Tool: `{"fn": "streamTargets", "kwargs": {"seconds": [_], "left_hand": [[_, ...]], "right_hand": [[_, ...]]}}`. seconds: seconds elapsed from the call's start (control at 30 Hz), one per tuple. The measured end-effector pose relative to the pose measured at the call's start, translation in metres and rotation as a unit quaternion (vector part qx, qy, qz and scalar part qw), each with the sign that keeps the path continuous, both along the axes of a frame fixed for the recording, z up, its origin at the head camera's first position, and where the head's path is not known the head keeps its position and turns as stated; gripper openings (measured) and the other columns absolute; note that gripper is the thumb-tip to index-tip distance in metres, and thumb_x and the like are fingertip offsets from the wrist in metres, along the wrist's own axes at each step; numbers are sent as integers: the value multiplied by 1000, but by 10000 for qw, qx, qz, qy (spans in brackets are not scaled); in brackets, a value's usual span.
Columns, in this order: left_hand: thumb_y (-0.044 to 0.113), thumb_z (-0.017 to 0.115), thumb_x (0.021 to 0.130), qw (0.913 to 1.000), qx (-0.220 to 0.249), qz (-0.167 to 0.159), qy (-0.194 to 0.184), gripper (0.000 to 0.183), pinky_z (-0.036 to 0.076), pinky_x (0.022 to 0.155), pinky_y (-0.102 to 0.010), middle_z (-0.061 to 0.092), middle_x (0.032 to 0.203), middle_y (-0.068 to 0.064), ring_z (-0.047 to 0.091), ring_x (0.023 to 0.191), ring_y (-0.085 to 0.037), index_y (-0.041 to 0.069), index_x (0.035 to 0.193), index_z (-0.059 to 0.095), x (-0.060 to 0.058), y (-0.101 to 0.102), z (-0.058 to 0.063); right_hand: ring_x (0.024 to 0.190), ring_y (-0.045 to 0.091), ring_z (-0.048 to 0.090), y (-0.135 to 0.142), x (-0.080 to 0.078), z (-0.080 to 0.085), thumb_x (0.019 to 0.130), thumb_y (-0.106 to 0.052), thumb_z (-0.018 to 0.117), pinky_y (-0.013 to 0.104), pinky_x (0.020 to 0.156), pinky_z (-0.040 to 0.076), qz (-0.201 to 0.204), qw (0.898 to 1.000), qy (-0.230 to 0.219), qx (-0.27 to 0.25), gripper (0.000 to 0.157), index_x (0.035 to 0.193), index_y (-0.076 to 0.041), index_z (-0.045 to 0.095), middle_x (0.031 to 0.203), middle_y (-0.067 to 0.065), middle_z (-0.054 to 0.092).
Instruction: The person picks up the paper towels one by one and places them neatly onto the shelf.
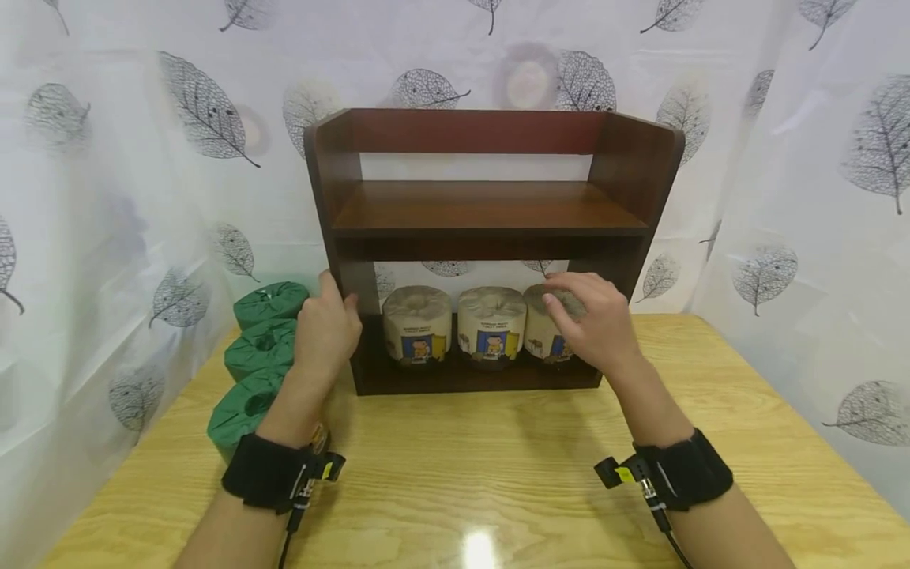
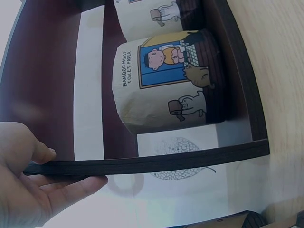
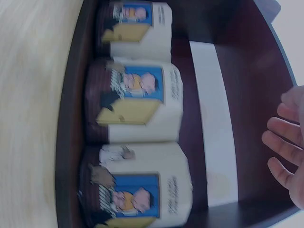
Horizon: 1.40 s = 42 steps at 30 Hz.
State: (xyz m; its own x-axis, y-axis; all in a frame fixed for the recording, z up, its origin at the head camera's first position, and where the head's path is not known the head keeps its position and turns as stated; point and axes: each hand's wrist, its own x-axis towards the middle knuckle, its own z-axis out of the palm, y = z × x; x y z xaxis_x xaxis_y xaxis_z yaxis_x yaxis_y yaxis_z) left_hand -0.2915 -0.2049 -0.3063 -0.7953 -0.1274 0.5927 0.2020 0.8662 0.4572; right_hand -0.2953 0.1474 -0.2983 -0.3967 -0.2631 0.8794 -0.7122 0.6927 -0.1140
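A dark brown wooden shelf (image 1: 490, 207) stands on the table with wrapped toilet paper rolls on its lower level. At its left side panel (image 2: 156, 162), my left hand (image 1: 327, 328) grips the edge, thumb inside and fingers outside. My right hand (image 1: 597, 320) is held before the right end of the lower level, fingers loosely bent and holding nothing. It partly hides the right roll (image 1: 554, 328). The middle roll (image 1: 491, 328) and left roll (image 1: 418, 328) stand upright beside it, their cartoon labels facing forward.
Several green-wrapped rolls (image 1: 265, 344) stand in a row left of the shelf, partly behind my left forearm. The light wooden table (image 1: 455, 466) carries everything. A white curtain with leaf prints (image 1: 782, 197) hangs around the back and sides.
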Motion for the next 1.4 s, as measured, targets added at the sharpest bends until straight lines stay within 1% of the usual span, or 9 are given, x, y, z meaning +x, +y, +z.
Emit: {"fn": "streamTargets", "kwargs": {"seconds": [0.3,0.4,0.53,0.67,0.8,0.93,1.07,1.17,1.4], "left_hand": [[17,49,92,10000,22,-19,26,28,47,54,-56,57,75,-33,58,67,-47,-5,108,40,1,2,-1],[16,50,92,10000,13,-40,84,28,47,52,-56,57,74,-33,58,66,-47,-5,107,40,1,2,0],[16,49,92,9999,-14,-63,113,27,47,51,-56,56,73,-34,57,64,-47,-5,106,39,0,0,0],[16,49,92,10000,-28,-54,63,27,47,51,-56,57,73,-34,57,64,-47,-5,105,39,1,0,-1],[16,50,92,9999,-10,-67,115,26,47,51,-56,57,72,-33,57,64,-47,-5,105,40,1,1,-3],[15,50,91,9997,-23,-97,223,25,47,50,-55,56,70,-32,57,62,-46,-5,104,40,1,1,-1],[15,50,91,9997,-48,-70,232,26,47,50,-55,56,70,-33,57,63,-46,-4,105,39,2,2,1],[16,50,91,9998,-37,-51,181,27,47,51,-56,56,72,-33,58,64,-47,-4,106,40,2,2,2],[17,50,92,9999,-27,-14,110,28,47,52,-56,56,72,-34,58,65,-47,-5,107,39,2,2,0]], "right_hand": [[95,16,58,25,11,8,84,-18,60,41,81,47,-168,9993,236,-226,20,102,-11,68,101,0,68],[95,18,59,25,11,2,84,-17,61,43,80,48,-148,9999,10,16,20,103,-11,67,100,2,68],[97,23,58,14,2,-12,84,-18,63,46,81,48,-235,9968,-542,545,23,105,-10,66,103,6,66],[101,26,57,0,-14,-23,83,-20,64,45,87,46,-417,9846,-1130,1265,28,108,-8,64,106,8,65],[103,26,57,-16,-29,-26,80,-22,69,44,87,45,-411,9681,-1557,1918,36,112,-9,62,111,8,64],[101,23,57,-25,-40,-23,77,-23,72,45,87,44,-322,9586,-1736,2232,41,115,-13,62,113,4,63],[107,24,53,-30,-47,-21,79,-26,71,53,92,37,-296,9456,-1952,2586,43,120,-17,60,117,2,61],[112,26,50,-34,-50,-21,80,-25,69,58,92,32,-275,9337,-2247,2775,45,123,-18,58,123,2,58],[112,28,48,-45,-52,-20,80,-27,70,60,96,28,-401,9081,-2852,3040,56,131,-15,51,125,6,56]]}}
